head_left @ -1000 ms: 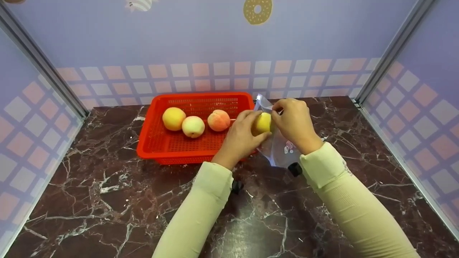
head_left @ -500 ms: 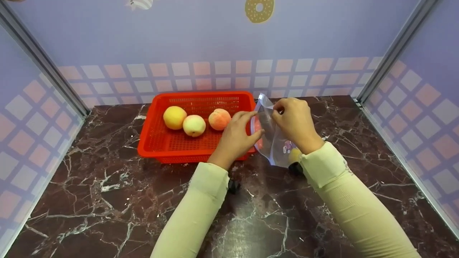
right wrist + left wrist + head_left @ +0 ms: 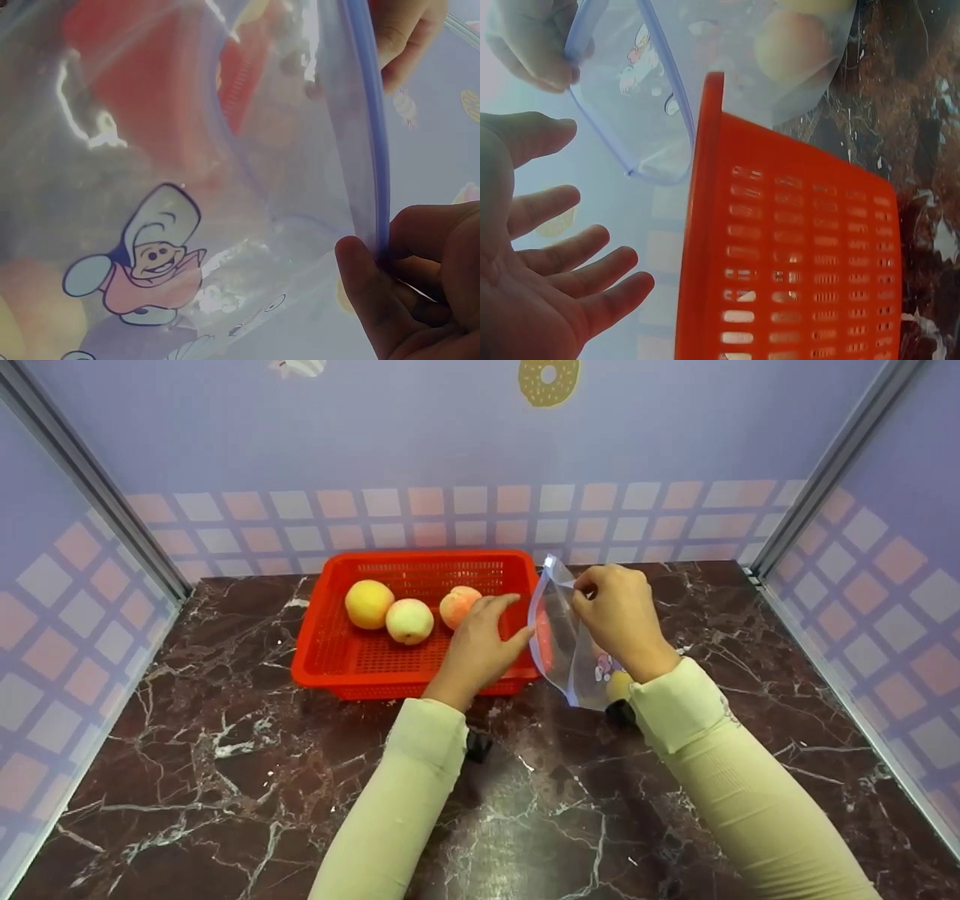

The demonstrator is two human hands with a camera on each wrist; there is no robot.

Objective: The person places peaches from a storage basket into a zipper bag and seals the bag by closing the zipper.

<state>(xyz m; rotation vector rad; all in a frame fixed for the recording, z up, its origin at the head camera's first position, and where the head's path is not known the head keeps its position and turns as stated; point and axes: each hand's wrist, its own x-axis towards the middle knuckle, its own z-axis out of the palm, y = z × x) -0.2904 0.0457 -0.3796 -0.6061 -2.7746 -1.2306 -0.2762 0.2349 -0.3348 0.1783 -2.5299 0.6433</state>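
My right hand (image 3: 621, 611) pinches the edge of a clear zip bag (image 3: 581, 656) between thumb and fingers, and the bag's mouth gapes toward the basket. A cartoon figure (image 3: 157, 262) is printed on it. Low in the bag lies a yellow fruit (image 3: 619, 687); a peach (image 3: 793, 46) shows through the film in the left wrist view. My left hand (image 3: 476, 649), fingers spread and holding nothing, hovers over the right part of a red plastic basket (image 3: 375, 682). Near its fingers sits a pinkish peach (image 3: 457, 606), partly hidden behind the hand.
A yellow fruit (image 3: 369, 604) and a pale peach (image 3: 409, 622) sit in the basket's left half. The basket stands on a dark marbled tabletop (image 3: 225, 780). Patterned walls (image 3: 465, 450) enclose the back and both sides.
The left hand has let go of a yellow fruit at the bag's mouth, and the fruit now lies inside. That hand has drawn back left over the basket; the right hand keeps holding the bag.
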